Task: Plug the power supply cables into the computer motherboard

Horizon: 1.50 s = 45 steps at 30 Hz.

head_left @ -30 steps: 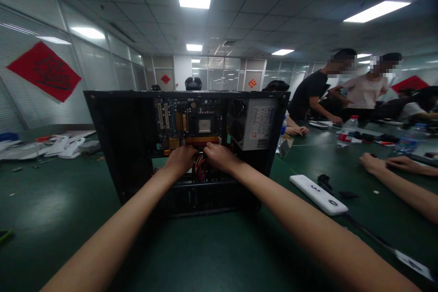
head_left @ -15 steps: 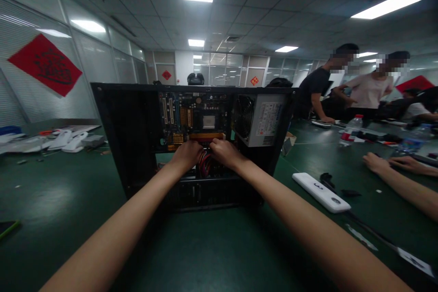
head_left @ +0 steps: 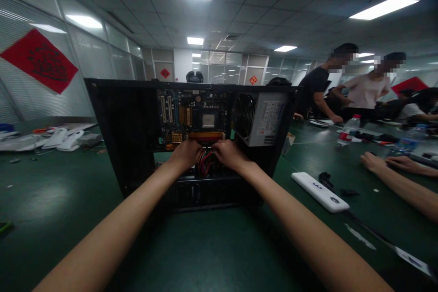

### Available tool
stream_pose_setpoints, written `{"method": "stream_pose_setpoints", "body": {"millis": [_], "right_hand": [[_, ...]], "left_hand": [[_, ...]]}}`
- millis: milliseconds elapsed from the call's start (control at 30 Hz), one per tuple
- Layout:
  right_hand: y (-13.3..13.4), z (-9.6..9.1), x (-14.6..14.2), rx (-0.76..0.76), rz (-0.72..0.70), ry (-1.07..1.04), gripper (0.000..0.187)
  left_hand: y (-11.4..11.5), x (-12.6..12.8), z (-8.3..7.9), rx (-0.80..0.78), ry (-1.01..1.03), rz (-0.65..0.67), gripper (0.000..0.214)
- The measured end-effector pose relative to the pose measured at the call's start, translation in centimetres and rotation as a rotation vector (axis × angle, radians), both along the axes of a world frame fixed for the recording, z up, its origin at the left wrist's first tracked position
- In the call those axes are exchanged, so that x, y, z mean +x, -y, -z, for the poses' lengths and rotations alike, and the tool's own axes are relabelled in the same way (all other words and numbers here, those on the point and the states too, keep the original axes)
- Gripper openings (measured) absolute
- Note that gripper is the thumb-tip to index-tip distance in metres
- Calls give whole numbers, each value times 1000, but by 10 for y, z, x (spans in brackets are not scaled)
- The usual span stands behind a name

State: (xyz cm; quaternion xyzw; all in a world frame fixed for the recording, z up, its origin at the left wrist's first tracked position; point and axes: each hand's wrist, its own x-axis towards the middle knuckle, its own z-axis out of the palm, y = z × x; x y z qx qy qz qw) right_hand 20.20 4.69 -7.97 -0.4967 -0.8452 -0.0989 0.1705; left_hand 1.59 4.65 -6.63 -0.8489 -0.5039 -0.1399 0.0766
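An open black computer case (head_left: pixel 118 146) stands upright in front of me, its inside facing me. My left hand (head_left: pixel 188 153) is closed at the left end of the orange memory slots (head_left: pixel 207 137), low on the motherboard (head_left: pixel 191 105). At the right end of the same slots, my right hand (head_left: pixel 227 153) is closed too, fingers curled inward. The fingertips of both hands are turned away from me, so whatever they grip is hidden. Red and dark cables (head_left: pixel 205 164) hang between the hands. A power supply (head_left: pixel 268 118) with a fan sits at the upper right of the case.
A white power strip (head_left: pixel 320 191) lies right of the case, near black connectors. Bottles, including one with a red cap (head_left: pixel 351 128), stand farther right. Another person's hands (head_left: pixel 374 162) rest on the table at right. Papers and white parts (head_left: pixel 65 139) lie at left.
My view has shifted slightly. Both hands stay at the two ends of the memory slots, the right hand's fingers a little more tucked in.
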Motion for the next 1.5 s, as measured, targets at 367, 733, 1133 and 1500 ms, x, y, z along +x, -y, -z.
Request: {"method": "stream_pose_setpoints", "body": {"millis": [367, 733, 1133, 1500], "right_hand": [[1, -4, -2, 20, 65, 110, 30], [3, -6, -5, -33, 85, 92, 29], [25, -8, 1, -183, 34, -42, 29], [115, -46, 23, 713, -534, -373, 28]], "left_hand": [[-2, 4, 0, -4, 59, -11, 31], [-5, 6, 2, 16, 13, 13, 32], [25, 3, 3, -28, -5, -87, 34], [67, -10, 3, 38, 27, 181, 27]]}}
